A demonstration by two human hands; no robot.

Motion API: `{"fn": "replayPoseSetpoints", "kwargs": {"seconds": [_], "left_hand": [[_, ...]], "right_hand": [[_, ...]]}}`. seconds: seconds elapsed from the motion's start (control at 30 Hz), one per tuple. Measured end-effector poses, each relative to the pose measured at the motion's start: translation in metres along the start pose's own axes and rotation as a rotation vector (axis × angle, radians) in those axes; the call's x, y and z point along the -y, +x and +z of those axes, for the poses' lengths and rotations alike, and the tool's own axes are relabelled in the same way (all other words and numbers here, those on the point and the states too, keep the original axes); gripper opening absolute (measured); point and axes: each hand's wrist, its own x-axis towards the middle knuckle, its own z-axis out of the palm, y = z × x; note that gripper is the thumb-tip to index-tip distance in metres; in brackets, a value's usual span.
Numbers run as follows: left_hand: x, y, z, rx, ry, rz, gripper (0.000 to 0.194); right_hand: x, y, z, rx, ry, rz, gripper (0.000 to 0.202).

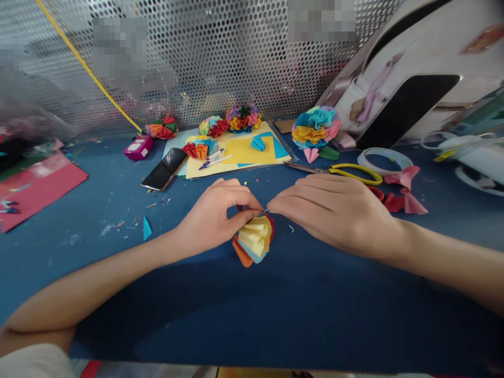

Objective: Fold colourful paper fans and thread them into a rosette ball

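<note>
Over the middle of the blue table, my left hand (224,210) pinches the top of a pleated paper flower (256,237) between thumb and forefinger. Its folds are pale yellow, light blue, orange and red, and they hang below the fingers. My right hand (333,210) is closed close beside it, fingertips pressed together. A thin, pale, needle-like bit shows between the two hands' fingertips; it is too small to name surely, and what else the right fingers hold is hidden. Beyond the right hand lie scissors (356,173) with yellow handles, partly covered by that hand.
Finished paper pompoms (317,127) stand at the back by a perforated metal panel (220,63). Yellow paper sheets (252,152) with pens, a phone (164,169) and a purple box (138,147) lie ahead. A tape roll (386,160) and a pale backpack (425,68) are right; red paper (47,184) is left.
</note>
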Motion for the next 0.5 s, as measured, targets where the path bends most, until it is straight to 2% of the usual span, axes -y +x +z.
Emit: {"fn": "replayPoseSetpoints", "kwargs": {"seconds": [0.1, 0.17, 0.33, 0.5], "left_hand": [[0.002, 0.000, 0.000, -0.009, -0.040, -0.034, 0.017], [0.004, 0.000, 0.001, -0.027, -0.085, -0.068, 0.015], [0.007, 0.000, 0.006, -0.133, -0.160, -0.121, 0.012], [0.009, -0.004, 0.012, -0.205, -0.174, -0.066, 0.014]], "right_hand": [[0.000, -0.001, 0.001, 0.021, 0.031, 0.037, 0.026], [0.001, 0.000, 0.003, 0.025, 0.073, 0.122, 0.020], [0.003, 0.003, 0.005, -0.112, 0.213, 0.325, 0.005], [0.003, 0.001, 0.007, -0.140, 0.325, 0.421, 0.004]]}}
